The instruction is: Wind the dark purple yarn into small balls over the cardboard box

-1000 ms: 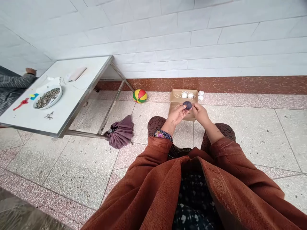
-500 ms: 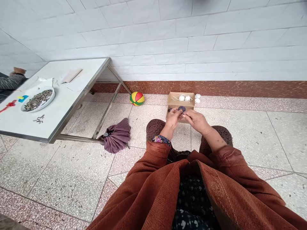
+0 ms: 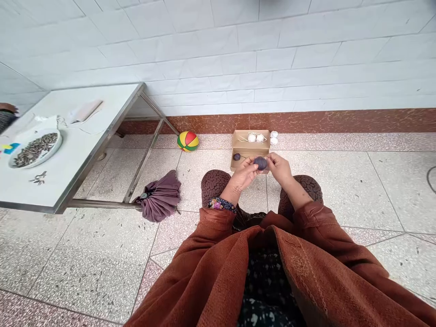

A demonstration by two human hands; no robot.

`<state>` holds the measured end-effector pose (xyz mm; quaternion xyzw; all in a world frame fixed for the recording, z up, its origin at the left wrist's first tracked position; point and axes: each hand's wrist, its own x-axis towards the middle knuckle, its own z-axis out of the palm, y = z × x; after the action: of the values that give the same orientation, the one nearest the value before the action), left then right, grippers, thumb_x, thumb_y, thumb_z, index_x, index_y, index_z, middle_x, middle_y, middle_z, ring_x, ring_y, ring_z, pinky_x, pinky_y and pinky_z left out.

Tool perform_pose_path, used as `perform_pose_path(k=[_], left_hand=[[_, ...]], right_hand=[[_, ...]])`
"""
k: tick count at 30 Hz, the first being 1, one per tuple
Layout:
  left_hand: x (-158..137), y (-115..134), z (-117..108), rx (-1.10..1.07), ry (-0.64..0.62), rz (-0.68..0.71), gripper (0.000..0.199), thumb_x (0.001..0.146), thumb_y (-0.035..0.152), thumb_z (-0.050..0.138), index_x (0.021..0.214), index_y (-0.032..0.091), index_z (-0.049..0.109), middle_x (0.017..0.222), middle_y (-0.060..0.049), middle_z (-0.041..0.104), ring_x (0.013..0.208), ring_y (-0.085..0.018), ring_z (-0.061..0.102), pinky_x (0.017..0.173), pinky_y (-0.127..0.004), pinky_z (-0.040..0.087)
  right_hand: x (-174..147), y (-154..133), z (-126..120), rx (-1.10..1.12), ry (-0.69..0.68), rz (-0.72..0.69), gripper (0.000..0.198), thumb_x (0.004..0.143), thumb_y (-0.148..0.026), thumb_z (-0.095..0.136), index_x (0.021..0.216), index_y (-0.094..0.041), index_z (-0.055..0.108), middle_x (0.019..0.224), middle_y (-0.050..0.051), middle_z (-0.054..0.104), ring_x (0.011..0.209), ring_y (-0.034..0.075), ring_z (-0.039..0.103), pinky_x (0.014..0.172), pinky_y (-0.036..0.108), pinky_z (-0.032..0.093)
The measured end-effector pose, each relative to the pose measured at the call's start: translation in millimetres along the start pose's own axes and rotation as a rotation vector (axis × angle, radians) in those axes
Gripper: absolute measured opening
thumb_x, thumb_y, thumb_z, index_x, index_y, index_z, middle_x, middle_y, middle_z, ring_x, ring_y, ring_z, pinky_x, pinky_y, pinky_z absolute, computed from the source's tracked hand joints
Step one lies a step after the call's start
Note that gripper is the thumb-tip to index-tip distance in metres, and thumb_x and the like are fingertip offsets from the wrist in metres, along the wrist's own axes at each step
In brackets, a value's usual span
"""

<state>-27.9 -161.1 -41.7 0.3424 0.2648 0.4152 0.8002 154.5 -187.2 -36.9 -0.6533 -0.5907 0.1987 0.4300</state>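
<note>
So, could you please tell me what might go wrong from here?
The left hand holds the dark ball, with the right hand at its edge; if the hold loosens, it could drop and perhaps roll across the floor.

Loose strands lie around the two white balls in the cardboard box, so they might tangle.

More white balls sit just beside the box; a nudge could send them rolling.

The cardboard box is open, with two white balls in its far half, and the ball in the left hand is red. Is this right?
Not the colour: in the head view, the ball in the left hand is dark purple-grey, not red. The cardboard box is open, with two white balls in its far half.
</note>
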Motion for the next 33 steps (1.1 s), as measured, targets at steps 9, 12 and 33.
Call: perform_pose_path(k=[9,12,33], left_hand=[[13,-7,-11,0.023,0.338,0.118,0.041,0.071,0.026,0.092,0.105,0.02,0.071,0.106,-0.003,0.075,0.099,-0.016,0.067,0.094,-0.031,0.051],[12,-7,-12,0.131,0.302,0.13,0.045,0.065,0.027,0.096,0.102,0.021,0.07,0.101,-0.002,0.075,0.098,-0.016,0.066,0.095,-0.031,0.05],[5,8,-10,0.257,0.303,0.084,0.045,0.063,0.015,0.091,0.101,0.019,0.069,0.1,-0.001,0.073,0.098,-0.016,0.065,0.101,-0.033,0.05]], right_hand=[[-27,-20,15,-0.047,-0.3,-0.343,0.024,0.108,-0.038,0.056,0.1,-0.025,0.075,0.099,0.008,0.077,0.092,0.025,0.072,0.085,0.036,0.056],[-10,-23,1,-0.007,-0.204,-0.367,0.025,0.109,-0.039,0.057,0.101,-0.026,0.076,0.099,0.008,0.076,0.094,0.025,0.071,0.087,0.037,0.057],[-8,-15,2,0.072,-0.188,-0.367,0.03,0.109,-0.046,0.056,0.096,-0.026,0.073,0.09,0.006,0.073,0.086,0.024,0.068,0.082,0.037,0.056]])
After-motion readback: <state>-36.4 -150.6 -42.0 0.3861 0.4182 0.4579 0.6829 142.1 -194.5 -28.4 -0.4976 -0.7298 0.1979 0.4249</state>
